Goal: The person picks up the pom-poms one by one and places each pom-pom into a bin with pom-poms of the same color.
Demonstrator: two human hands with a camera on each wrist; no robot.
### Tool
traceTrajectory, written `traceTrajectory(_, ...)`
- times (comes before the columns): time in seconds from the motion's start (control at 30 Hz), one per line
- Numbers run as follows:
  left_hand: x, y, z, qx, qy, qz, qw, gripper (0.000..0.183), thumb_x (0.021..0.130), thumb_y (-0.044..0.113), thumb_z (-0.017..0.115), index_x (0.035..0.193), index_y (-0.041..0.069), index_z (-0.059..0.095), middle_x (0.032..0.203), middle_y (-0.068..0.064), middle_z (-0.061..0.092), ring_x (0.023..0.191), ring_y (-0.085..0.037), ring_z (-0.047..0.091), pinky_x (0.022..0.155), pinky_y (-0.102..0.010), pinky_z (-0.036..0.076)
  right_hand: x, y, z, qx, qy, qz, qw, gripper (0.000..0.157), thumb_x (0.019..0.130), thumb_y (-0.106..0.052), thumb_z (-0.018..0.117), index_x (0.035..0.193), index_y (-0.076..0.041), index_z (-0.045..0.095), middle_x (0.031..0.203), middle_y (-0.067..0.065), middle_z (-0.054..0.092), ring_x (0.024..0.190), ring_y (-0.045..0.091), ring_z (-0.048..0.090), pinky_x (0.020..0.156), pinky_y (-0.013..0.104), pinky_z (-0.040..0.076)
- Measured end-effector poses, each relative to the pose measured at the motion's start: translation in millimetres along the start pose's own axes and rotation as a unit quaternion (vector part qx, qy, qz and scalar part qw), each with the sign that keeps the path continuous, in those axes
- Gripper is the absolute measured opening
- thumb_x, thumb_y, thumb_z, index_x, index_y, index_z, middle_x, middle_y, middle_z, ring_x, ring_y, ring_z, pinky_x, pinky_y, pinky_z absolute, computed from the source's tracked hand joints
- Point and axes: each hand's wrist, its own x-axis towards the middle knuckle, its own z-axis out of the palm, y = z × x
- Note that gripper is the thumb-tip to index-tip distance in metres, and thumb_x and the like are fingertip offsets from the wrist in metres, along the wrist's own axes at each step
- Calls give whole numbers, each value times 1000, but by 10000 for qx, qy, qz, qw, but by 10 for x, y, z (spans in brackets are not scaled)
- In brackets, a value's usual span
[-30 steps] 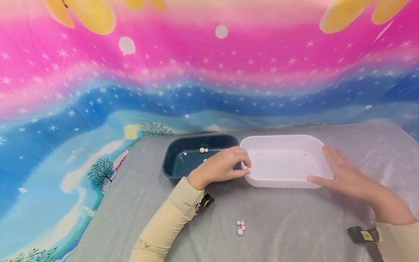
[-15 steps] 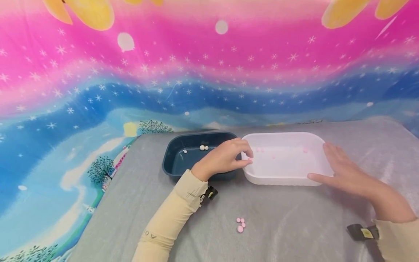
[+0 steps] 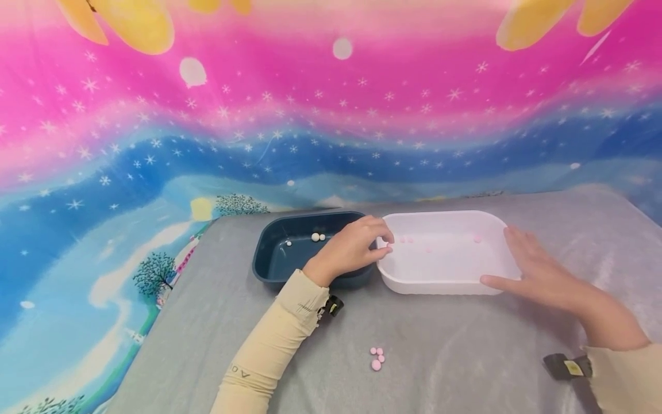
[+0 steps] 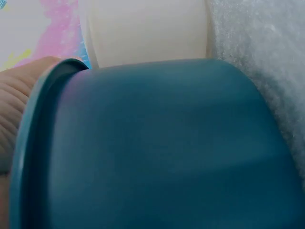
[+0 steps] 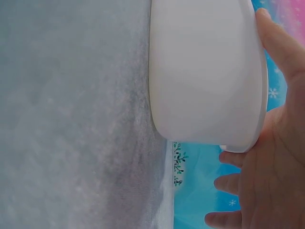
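Observation:
My left hand (image 3: pixel 354 247) reaches over the right end of the dark blue basin (image 3: pixel 269 276), pinching a small pink ball (image 3: pixel 389 246) between thumb and fingers at the left rim of the white basin (image 3: pixel 439 287). Several pink balls lie inside the white basin, among them one pink ball (image 3: pixel 477 238) near its right end. My right hand (image 3: pixel 548 276) rests against the right end of this basin, fingers straight and thumb at the front rim. In the right wrist view the palm (image 5: pixel 276 171) is beside the rim. The left wrist view shows mostly the dark basin's outer wall (image 4: pixel 157 143), hiding the left fingertips.
A little cluster of pink balls (image 3: pixel 376 364) sits on the grey cloth (image 3: pixel 455 356) in front of the basins. White balls (image 3: pixel 315 237) lie inside the dark basin. Behind the table hangs a colourful printed backdrop (image 3: pixel 289 103).
My left hand has risen slightly away from me, still pinching the pink ball at the white basin's left rim. The right hand stays at the right end.

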Motion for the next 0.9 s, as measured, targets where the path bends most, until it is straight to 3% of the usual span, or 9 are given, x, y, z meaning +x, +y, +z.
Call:
traceTrajectory(0.17, -10, -12, 12, 128, 54, -241, 9996, 21, 97, 24, 66, 114, 13, 71, 117, 1, 67, 112, -15, 58, 96, -29, 51, 16, -14, -6, -28, -27, 11, 10000, 115, 92, -52, 64, 154, 5, -14, 160, 32, -17, 144, 54, -21, 113, 74, -5)
traceTrajectory(0.4, -53, -1, -17, 203, 100, -331, 9992, 21, 97, 24, 66, 115, 13, 71, 116, 0, 67, 107, -15, 58, 92, -29, 51, 12, 0, 3, -56, -23, 0, 10000, 114, 92, -52, 64, 154, 5, -14, 160, 32, -17, 144, 54, -22, 112, 74, -5)
traceTrajectory(0.9, -220, 17, -65, 351, 192, -70, 9992, 22, 98, 26, 64, 112, 11, 72, 110, 0, 68, 101, -15, 56, 90, -30, 50, 14, 3, 16, -66, 7, -13, 10000, 114, 92, -51, 64, 154, 5, -14, 159, 31, -20, 144, 53, -24, 112, 74, -7)
